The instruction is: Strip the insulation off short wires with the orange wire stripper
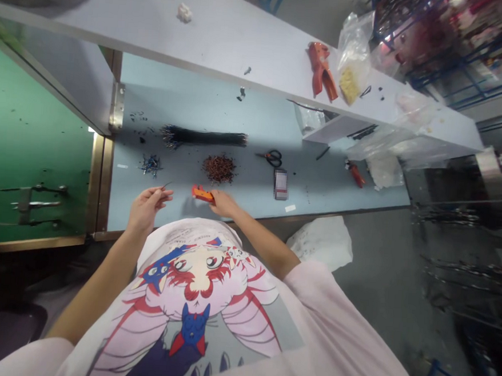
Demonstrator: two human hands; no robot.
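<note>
My left hand (pixel 147 203) is raised just above the near edge of the pale blue table (pixel 247 119), its fingers pinched on a thin dark wire (pixel 166 185). My right hand (pixel 223 203) rests on the table and grips a small orange tool (pixel 202 194). Straight ahead of the hands lies a heap of small reddish-brown pieces (pixel 219 168). Beyond it lies a long bundle of black wires (pixel 203 137). A little pile of bluish wire pieces (pixel 150 164) sits to the left.
Black-handled scissors (pixel 272 157), a phone (pixel 280 184) and a small red tool (pixel 355 174) lie to the right. A shelf above carries orange pliers (pixel 321 71) and plastic bags (pixel 353 57). A green panel (pixel 31 138) stands left; a white bag (pixel 322 241) lies below the table.
</note>
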